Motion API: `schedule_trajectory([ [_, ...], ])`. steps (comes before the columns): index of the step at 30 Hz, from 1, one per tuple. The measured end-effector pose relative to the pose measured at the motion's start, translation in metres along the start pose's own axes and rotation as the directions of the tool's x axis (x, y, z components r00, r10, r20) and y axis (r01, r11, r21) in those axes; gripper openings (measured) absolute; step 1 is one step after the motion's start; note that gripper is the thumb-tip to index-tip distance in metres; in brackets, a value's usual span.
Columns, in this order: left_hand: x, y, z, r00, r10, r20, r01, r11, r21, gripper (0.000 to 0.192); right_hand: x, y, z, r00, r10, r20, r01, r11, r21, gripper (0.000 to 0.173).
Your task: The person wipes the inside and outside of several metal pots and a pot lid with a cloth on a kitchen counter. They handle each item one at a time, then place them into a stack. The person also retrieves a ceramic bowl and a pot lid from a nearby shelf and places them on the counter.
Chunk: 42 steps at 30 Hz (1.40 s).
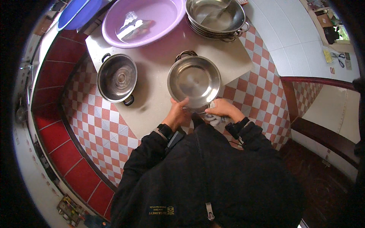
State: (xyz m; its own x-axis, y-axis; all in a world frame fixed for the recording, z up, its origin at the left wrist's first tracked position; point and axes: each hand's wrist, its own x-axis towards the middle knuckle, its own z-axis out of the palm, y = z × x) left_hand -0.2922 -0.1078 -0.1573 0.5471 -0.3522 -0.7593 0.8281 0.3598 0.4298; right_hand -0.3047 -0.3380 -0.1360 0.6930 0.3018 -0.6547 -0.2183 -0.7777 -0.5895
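A shiny round stainless steel pan (196, 78) with loop handles is in front of me, at the near part of the table. My left hand (177, 112) grips its near rim, thumb on top. At the near right side of the pan, my right hand (219, 109) holds a grey and white cloth (216, 119) against the rim by the near handle. A second steel pot (118, 77) with black handles stands at the left of the table. The undersides of the pan and of my fingers are hidden.
A large purple basin (171, 27) holding water and a transparent packet is at the far side of the pale table (154, 99). Stacked steel pans (216, 17) stand at the far right, a ladle in the top one. A blue basin (78, 14) is at the upper left.
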Motion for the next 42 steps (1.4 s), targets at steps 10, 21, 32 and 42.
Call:
schedule_trajectory([
  [10,0.01,0.002,0.025,0.987,0.088,-0.131,-0.082,0.995,0.053,0.07,-0.023,0.0,-0.006,0.993,0.112,-0.046,-0.105,0.985,0.139,0.043],
  [21,0.064,-0.02,0.074,0.978,0.203,-0.047,-0.199,0.976,0.089,0.082,-0.089,0.067,-0.031,0.926,0.234,-0.295,-0.17,0.959,0.226,0.045],
  [32,0.066,-0.01,0.058,0.976,0.157,0.148,-0.18,0.97,0.16,0.084,-0.09,0.062,-0.024,0.979,0.195,-0.053,-0.173,0.945,0.278,0.041],
  [42,-0.053,0.067,-0.156,0.759,0.209,-0.617,-0.332,0.939,-0.091,0.05,-0.065,-0.016,-0.043,0.991,0.064,0.116,-0.091,0.966,0.244,0.037],
])
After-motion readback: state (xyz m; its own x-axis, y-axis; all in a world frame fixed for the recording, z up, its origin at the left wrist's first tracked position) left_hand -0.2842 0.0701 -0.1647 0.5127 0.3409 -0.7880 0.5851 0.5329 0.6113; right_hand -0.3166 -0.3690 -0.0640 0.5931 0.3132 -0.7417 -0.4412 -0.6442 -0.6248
